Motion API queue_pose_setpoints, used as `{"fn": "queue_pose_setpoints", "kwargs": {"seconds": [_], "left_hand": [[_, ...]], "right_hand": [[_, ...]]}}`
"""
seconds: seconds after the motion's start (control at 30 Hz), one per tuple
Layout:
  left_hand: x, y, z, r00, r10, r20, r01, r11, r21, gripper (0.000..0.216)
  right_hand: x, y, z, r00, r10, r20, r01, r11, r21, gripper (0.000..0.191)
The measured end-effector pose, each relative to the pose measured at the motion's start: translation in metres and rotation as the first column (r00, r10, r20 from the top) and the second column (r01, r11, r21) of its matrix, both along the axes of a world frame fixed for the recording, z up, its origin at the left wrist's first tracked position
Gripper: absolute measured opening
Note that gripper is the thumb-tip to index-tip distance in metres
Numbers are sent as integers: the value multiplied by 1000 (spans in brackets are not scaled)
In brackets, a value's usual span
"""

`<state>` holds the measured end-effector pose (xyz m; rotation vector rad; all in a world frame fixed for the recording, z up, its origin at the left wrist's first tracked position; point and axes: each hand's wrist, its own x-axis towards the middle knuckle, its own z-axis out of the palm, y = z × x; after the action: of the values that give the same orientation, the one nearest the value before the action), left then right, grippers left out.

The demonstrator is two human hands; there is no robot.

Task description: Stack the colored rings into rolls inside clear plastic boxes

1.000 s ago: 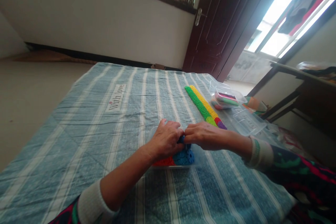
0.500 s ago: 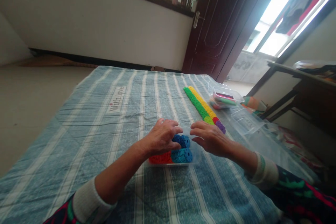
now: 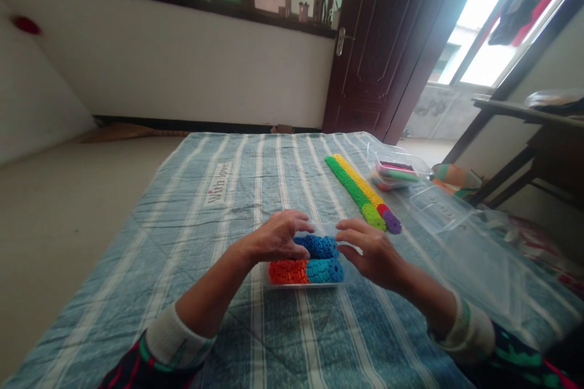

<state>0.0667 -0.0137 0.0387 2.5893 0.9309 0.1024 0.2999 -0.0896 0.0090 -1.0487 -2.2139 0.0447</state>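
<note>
A clear plastic box [image 3: 303, 285] on the bed cover holds two rows of stacked small plastic pieces. The front row [image 3: 305, 271] runs from orange-red to light blue; the row behind is a dark blue stack [image 3: 323, 247]. My left hand [image 3: 278, 237] hovers over the box's left rear part, its thumb and fingers apart, hiding part of the dark blue stack. At the box's right end is my right hand [image 3: 367, 246], fingers spread and close to that stack's end. Whether its fingertips touch the box I cannot tell.
Beyond my right hand lie a green stack [image 3: 349, 185] and a yellow stack [image 3: 360, 181], side by side. A clear container [image 3: 396, 170] with colourful contents stands further right, near a clear lid [image 3: 440, 209]. The striped cover [image 3: 191, 255] spreads beneath; a brown door [image 3: 369, 42] stands behind.
The camera view has shifted, so most things appear lower and further right. Both hands stay over the box, and more of the dark blue stack shows between them.
</note>
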Motion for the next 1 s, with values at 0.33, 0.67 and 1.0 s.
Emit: {"fn": "queue_pose_setpoints", "kwargs": {"seconds": [0.33,0.67,1.0], "left_hand": [[3,-3,0,998,4,-70,-1,1000,32,26],[-14,-2,1,999,34,36,-36,998,56,39],[-9,-7,-3,1000,23,-3,-23,999,30,30]], "right_hand": [[-25,27,16,953,-12,304,95,961,-260,33],[-26,38,11,956,79,284,48,909,-415,42],[-40,41,14,939,108,328,33,918,-395,48]]}}
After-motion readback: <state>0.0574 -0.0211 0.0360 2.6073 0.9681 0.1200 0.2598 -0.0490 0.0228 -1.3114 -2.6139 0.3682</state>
